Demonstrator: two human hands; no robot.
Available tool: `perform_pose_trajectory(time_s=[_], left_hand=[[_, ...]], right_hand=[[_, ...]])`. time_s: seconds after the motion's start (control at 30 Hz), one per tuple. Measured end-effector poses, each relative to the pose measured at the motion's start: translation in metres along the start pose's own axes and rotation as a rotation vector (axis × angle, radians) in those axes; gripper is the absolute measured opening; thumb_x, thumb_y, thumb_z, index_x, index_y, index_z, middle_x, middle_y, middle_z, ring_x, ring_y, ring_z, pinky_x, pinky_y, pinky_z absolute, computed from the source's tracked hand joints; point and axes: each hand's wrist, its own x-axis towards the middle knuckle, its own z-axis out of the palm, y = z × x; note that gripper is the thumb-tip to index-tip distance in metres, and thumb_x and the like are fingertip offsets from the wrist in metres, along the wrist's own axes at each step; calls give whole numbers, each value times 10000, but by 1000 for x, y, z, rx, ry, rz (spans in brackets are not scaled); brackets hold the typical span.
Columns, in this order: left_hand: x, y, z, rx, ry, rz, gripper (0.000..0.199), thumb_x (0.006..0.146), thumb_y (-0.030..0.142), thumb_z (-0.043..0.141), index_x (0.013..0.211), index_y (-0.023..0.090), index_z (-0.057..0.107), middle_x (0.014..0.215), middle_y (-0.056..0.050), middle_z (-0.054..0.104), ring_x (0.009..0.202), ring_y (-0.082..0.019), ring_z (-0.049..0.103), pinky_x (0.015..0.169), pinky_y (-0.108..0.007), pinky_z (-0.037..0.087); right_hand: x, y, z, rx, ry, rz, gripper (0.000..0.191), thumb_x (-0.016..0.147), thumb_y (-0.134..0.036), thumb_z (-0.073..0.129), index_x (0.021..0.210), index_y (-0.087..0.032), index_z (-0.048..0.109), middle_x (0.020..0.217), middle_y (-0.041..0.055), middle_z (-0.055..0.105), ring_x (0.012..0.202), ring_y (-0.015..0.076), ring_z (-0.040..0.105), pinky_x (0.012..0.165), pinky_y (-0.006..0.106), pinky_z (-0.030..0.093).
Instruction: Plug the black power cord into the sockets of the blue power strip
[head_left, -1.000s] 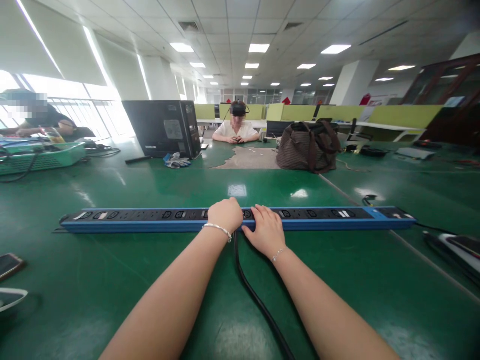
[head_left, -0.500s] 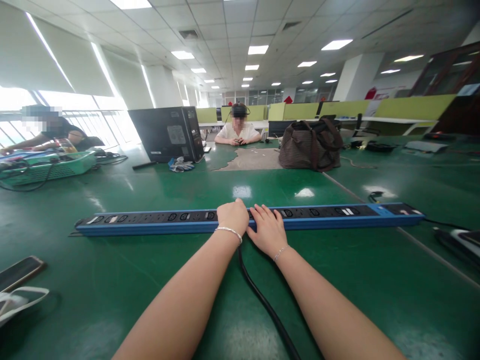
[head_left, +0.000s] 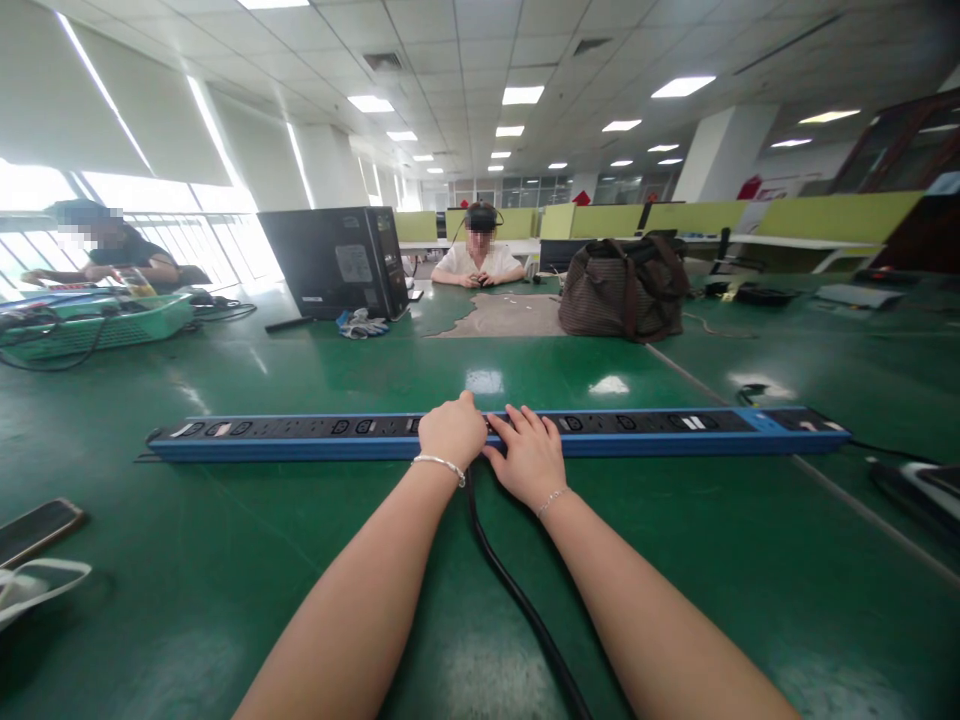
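A long blue power strip (head_left: 277, 452) with black sockets lies crosswise on the green table in front of me. My left hand (head_left: 452, 436) is closed over the middle of it. A thick black power cord (head_left: 517, 590) runs out from under this hand toward me, and its end is hidden in my grip. Close by on the right, my right hand (head_left: 529, 455) rests on the strip with its fingers spread over the sockets. The sockets beneath both hands are covered.
Across the green table (head_left: 360, 620) stand a black computer case (head_left: 322, 265), gloves (head_left: 361, 323) and a brown bag (head_left: 600, 290). A green basket (head_left: 142, 325) of cables is at the left. Nearer lies a phone (head_left: 37, 530). One person (head_left: 480, 262) sits opposite, another (head_left: 112, 245) far left.
My left hand has shifted slightly left along the strip, with the cord following. My right hand has moved a little left too, fingers still spread.
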Motion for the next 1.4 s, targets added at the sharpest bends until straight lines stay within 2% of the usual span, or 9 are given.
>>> perform_pose_trajectory(time_s=[0.27,0.37,0.47,0.57,0.63,0.77,0.87,1.03,1.4], left_hand=[[-3,3,0,28,39,10,274,835,291,366,991,135,528,861,-166,678,862,-265,656,710,-353,478],[-5,4,-24,10,92,-27,306,857,311,329,1022,148,529,859,-156,678,845,-262,656,715,-364,477],[-7,-3,-63,-17,203,-20,361,868,394,304,1033,190,552,907,-130,678,861,-259,641,749,-390,470],[-6,-25,-92,-4,204,-64,360,828,452,366,965,230,614,963,-99,677,916,-265,614,785,-397,458],[-3,-46,-97,7,151,-90,351,791,475,401,909,255,648,967,-74,681,908,-268,611,764,-383,462],[1,-86,-84,-29,58,-86,372,760,501,413,862,266,683,931,-50,696,869,-245,617,721,-323,457],[2,-101,-73,-38,32,-94,403,764,511,400,892,265,691,950,-45,701,874,-239,620,715,-303,452],[4,-111,-60,-36,-10,-98,420,790,481,373,943,232,675,1000,-59,697,918,-224,619,755,-275,441],[11,-129,-31,-54,-3,-257,380,776,525,405,856,191,567,862,-98,682,837,-251,621,668,-298,427]], right_hand=[[0,-1,1,18,14,20,452,795,-401,550,1237,-309,549,1350,45,483,1253,249,356,1019,438,195],[0,-1,1,10,7,20,449,796,-414,548,1233,-312,552,1350,44,483,1255,245,354,1020,432,191],[0,-1,1,6,6,23,453,799,-424,543,1239,-314,548,1353,44,480,1257,241,353,1019,427,192],[1,-1,1,17,2,30,453,800,-428,539,1238,-316,550,1353,42,482,1259,239,353,1021,425,191],[1,-1,1,28,-5,33,452,799,-428,540,1236,-316,553,1353,42,483,1259,237,355,1024,425,189],[1,-1,1,40,-5,35,451,796,-427,542,1233,-318,555,1350,38,486,1261,234,353,1028,421,186],[1,0,1,37,-2,38,452,795,-430,541,1234,-321,553,1348,37,487,1259,233,356,1028,419,188],[1,0,2,28,0,30,451,798,-432,537,1235,-322,552,1346,38,489,1257,232,358,1026,420,189],[1,1,2,24,6,23,446,803,-431,530,1234,-318,553,1349,38,484,1261,233,352,1022,423,195]])
